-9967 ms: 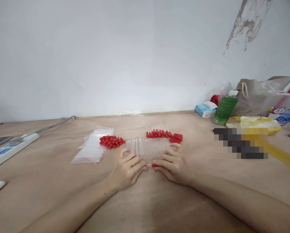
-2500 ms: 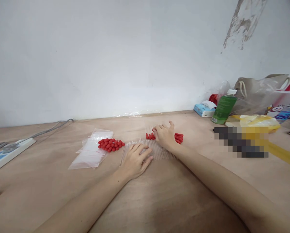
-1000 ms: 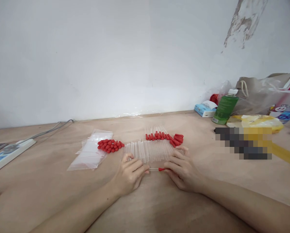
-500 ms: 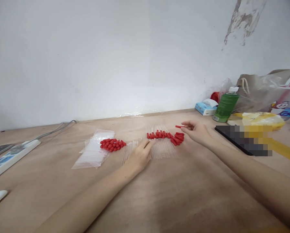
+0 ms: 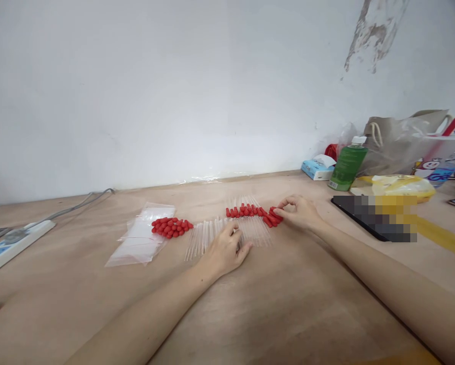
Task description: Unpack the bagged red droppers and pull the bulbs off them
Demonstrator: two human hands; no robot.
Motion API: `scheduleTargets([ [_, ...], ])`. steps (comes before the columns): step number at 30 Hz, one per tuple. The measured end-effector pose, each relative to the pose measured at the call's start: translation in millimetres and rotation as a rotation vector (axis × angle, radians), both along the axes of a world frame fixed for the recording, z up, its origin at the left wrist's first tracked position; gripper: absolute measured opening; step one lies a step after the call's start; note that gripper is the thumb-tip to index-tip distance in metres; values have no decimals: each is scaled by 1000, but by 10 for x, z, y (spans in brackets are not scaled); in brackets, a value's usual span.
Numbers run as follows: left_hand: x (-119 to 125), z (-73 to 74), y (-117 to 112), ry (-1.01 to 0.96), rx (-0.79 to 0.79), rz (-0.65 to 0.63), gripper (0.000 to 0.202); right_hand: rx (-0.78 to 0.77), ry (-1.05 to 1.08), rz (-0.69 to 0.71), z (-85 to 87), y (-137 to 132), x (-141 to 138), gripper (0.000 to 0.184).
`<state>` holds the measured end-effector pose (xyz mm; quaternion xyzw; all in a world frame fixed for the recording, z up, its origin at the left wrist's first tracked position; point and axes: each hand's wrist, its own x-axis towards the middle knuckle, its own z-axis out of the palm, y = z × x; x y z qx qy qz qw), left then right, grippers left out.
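My right hand (image 5: 298, 212) pinches a red rubber bulb at the right end of a row. The row of red bulbs (image 5: 246, 209) curves down at that end, where several lie bunched together. Thin clear tubes (image 5: 255, 230) stretch out in front of and behind the row. My left hand (image 5: 225, 249) lies over more clear tubes (image 5: 200, 238) to the left, thumb and fingers apart. Its fingertips are close to the tubes, and I see nothing held in it. Beside these tubes, a heap of red bulbs (image 5: 172, 227) rests partly on clear plastic bags (image 5: 136, 243).
On the right are a dark phone-like slab (image 5: 356, 215), a green bottle (image 5: 348, 165), a tissue pack (image 5: 317, 168) and a yellow-and-white plastic bag (image 5: 404, 187). A power strip (image 5: 25, 246) with a grey cable lies at left. The white wall (image 5: 154, 101) borders the wooden table.
My right hand has come left and down with the red bulb, to the bunched end of the row. My left thumb has spread away from the fingers. The view has shifted slightly.
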<state>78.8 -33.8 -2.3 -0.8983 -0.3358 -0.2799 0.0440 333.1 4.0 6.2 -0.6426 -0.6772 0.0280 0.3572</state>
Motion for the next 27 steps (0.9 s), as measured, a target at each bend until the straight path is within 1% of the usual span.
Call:
scheduleTargets([
  [3,-53,54,-23,-33,59,9,31,-15,-29,-17,25,-20,12,28],
  [6,-214,106,-44,-34,102,33,39,8,32,-38,52,-14,38,28],
  [9,-414,105,-61,-41,109,0,36,45,38,-51,109,4,-12,24],
  [12,-537,58,-77,-79,97,-38,27,40,-78,45,196,28,-219,21],
  [14,-560,28,-83,-92,75,-44,23,31,-189,113,250,56,-428,23],
  [15,-561,17,-85,-93,65,-47,22,31,-237,126,270,76,-540,24],
  [17,-555,8,-86,-93,50,-51,21,19,-323,117,295,128,-751,27],
  [20,-550,13,-85,-96,44,-48,18,-73,-426,50,292,218,-977,31],
  [23,-554,21,-83,-93,37,-49,18,-140,-449,-5,271,287,-1077,32],
  [27,-553,25,-75,-82,13,-54,17,-172,-473,-28,262,313,-1103,30],
])
